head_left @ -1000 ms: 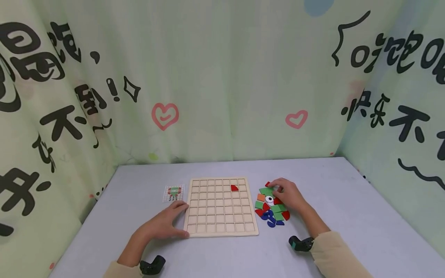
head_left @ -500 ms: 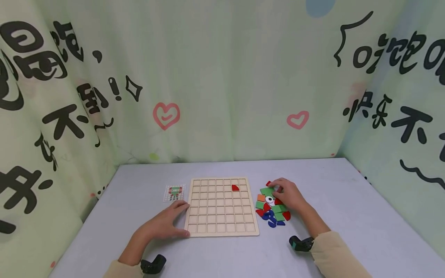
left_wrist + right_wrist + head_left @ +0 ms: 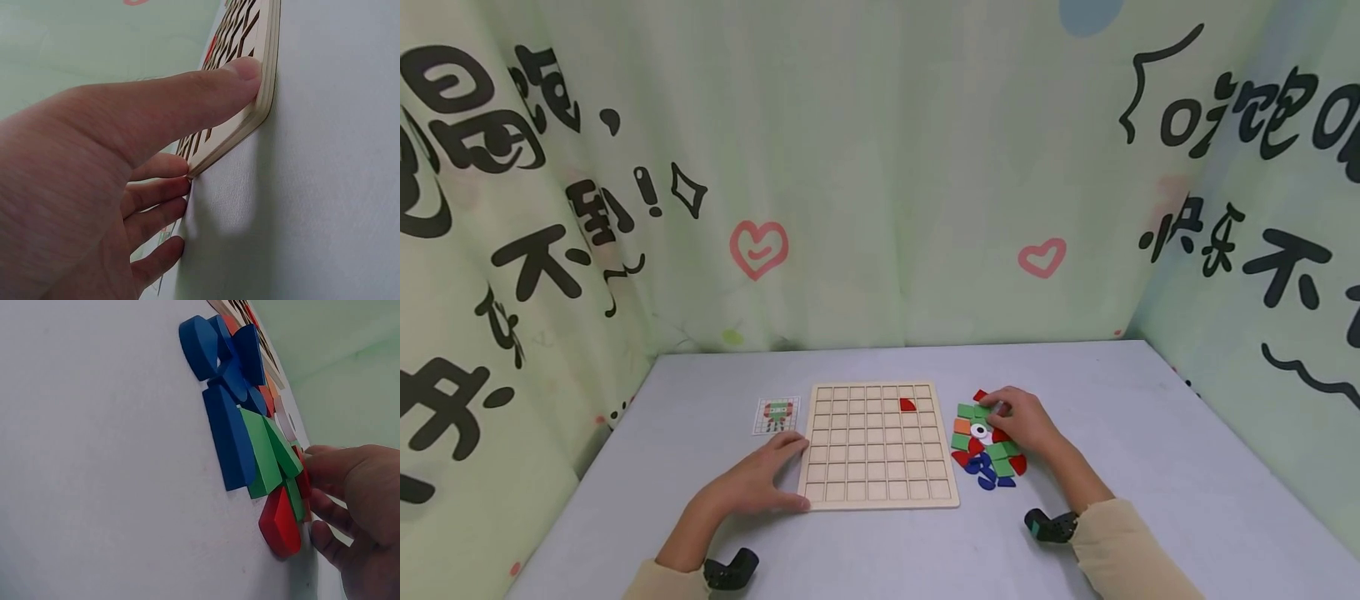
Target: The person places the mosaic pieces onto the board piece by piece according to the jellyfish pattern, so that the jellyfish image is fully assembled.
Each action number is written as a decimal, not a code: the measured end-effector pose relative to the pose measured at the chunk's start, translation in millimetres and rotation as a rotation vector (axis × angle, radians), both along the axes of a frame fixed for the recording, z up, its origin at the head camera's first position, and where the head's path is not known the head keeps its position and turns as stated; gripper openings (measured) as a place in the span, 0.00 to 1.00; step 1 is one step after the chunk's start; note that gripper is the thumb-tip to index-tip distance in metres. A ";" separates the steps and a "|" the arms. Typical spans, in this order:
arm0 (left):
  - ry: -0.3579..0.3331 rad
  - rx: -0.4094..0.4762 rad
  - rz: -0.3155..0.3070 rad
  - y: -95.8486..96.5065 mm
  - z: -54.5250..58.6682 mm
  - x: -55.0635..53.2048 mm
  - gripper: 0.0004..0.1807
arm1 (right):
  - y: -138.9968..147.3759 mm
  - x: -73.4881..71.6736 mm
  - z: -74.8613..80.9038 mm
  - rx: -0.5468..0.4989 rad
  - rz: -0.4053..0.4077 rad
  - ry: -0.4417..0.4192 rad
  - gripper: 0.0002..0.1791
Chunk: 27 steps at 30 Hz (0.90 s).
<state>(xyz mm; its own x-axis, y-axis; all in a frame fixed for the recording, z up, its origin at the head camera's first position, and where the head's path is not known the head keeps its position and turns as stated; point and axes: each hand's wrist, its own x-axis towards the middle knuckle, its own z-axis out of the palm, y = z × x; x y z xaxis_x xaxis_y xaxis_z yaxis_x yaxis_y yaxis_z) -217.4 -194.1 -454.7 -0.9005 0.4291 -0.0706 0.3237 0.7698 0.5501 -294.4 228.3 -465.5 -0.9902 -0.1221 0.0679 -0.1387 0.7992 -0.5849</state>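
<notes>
My left hand rests on the left side of a pale wooden grid board. The thumb presses on the board's near left corner, and the fingers lie along its left edge. One red quarter-round block sits in a cell at the upper right. My right hand is over the far right of a pile of coloured blocks, its loosely bent fingertips among green blocks and near a red block. In the right wrist view those fingertips are partly hidden behind the blocks.
A small picture card with a green and red figure lies left of the board. The pile also has blue blocks, an orange block and a white round piece with a dark spot. Curtains stand around the white table.
At the right hand's fingertips, the green blocks have shifted slightly and now show as two separate pieces. The right hand barely moved; the left hand and board stay put.
</notes>
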 end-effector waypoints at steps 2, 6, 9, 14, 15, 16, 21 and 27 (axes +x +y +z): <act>-0.003 -0.002 0.003 0.4 0.0 -0.1 0.49 | 0.3 0.4 -0.3 0.003 -0.001 0.002 0.14; -0.010 0.001 0.011 1.2 1.2 1.1 0.49 | 1.4 1.1 -0.5 0.002 -0.002 0.005 0.13; -0.004 0.000 0.007 0.8 0.9 1.3 0.49 | 1.8 1.5 0.1 -0.015 -0.004 0.001 0.13; 0.002 -0.006 0.005 -0.1 0.1 1.0 0.50 | 0.3 1.9 2.1 -0.043 0.004 0.000 0.13; 0.002 -0.008 0.006 0.0 0.0 0.9 0.50 | -0.4 1.8 2.1 -0.046 0.010 0.003 0.13; 0.000 -0.007 0.006 0.2 0.1 0.9 0.50 | -1.2 1.6 1.9 -0.049 0.015 0.006 0.13; 0.000 -0.008 0.004 0.4 -0.4 0.4 0.50 | -7.9 0.6 1.7 -0.070 0.041 0.028 0.12; 0.001 -0.004 -0.002 -0.8 -0.1 0.8 0.49 | -18.9 -2.0 4.1 -0.088 0.058 0.027 0.12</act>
